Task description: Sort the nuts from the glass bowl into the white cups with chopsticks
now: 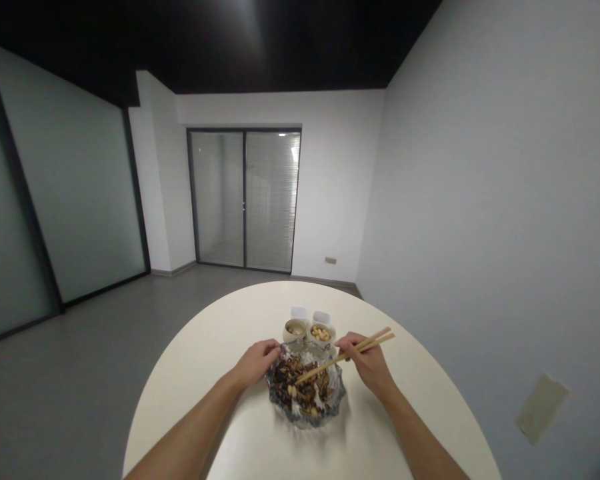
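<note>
So here's where we are: the glass bowl (306, 420) sits at the near middle of the round white table (230, 333), full of a mix of dark bits and pale nuts (300, 390). Our left hand (257, 360) is at the bowl's 10 o'clock, with the fingers curled onto the rim and gripping it. Our right hand (369, 365) is at about 2 o'clock from the bowl, just off the rim, and is closed around a pair of wooden chopsticks (345, 355).

The bit that matters is the chopsticks' line. Their long axis runs on a slant, with the butt ends sticking out past the hand toward 2 o'clock and the tips pointing down toward 8 o'clock. The tips are over the middle of the bowl, right in among the pile, next to a pale nut. We honestly can't tell if they've pinched anything, it's too small to make out. So the food lies at 8 o'clock from the right hand, and the right hand is the one working it.

At the bowl's 12 o'clock, nearly touching it, are two small cups: the left cup (295, 329) and the right cup (321, 333), which holds pale nuts. Two white lids (299, 312) lie just past them.
</note>
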The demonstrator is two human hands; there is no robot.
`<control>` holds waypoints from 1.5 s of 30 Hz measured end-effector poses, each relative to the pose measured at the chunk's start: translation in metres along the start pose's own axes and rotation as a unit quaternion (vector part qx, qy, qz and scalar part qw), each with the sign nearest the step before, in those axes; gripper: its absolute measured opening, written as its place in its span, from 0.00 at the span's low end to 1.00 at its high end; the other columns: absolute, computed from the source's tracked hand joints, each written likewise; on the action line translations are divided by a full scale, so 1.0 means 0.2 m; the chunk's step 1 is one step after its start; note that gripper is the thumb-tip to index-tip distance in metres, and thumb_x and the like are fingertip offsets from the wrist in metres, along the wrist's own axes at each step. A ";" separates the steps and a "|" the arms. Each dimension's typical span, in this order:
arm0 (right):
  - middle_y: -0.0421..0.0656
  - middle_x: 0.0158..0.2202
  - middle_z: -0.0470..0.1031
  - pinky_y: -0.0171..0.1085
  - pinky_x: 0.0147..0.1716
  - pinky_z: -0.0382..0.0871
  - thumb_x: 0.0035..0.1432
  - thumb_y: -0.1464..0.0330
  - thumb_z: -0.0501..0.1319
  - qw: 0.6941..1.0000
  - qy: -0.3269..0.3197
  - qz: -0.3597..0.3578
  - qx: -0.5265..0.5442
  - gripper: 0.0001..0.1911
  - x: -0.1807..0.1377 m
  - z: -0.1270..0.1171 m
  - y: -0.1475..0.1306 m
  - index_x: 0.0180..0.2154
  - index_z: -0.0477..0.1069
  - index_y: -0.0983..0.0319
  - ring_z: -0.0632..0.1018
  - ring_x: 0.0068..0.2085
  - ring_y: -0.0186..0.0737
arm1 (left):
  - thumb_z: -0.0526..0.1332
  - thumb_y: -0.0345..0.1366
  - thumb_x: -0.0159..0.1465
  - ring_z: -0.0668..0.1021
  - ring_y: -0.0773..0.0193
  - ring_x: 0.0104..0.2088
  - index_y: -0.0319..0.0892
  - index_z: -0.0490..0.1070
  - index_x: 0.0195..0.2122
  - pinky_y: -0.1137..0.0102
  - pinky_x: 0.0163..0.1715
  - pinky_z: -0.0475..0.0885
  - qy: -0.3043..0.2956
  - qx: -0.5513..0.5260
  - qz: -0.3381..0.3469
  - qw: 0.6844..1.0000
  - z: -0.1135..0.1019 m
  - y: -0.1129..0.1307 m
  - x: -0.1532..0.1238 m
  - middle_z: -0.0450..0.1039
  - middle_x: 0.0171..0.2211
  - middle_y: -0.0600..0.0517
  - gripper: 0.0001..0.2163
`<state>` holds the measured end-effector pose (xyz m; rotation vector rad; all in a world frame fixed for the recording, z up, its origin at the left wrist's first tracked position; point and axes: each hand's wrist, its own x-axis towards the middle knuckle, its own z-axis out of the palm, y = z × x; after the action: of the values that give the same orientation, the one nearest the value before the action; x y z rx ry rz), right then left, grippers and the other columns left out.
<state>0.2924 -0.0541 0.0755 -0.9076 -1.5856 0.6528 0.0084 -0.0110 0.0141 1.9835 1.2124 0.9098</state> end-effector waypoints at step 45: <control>0.41 0.19 0.72 0.33 0.21 0.67 0.54 0.56 0.67 0.999 -0.020 0.010 0.039 0.17 -0.03 0.03 0.02 0.23 0.79 0.62 0.71 0.21 0.35 | 0.53 0.45 0.64 0.76 0.58 0.37 0.40 0.76 0.35 0.69 0.38 0.67 -0.003 0.002 -0.006 1.000 0.00 0.01 0.00 0.79 0.34 0.50 0.16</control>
<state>0.2888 -0.0554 0.0677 -0.8585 -1.5779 0.7449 0.0097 -0.0112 0.0156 1.9784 1.2216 0.8949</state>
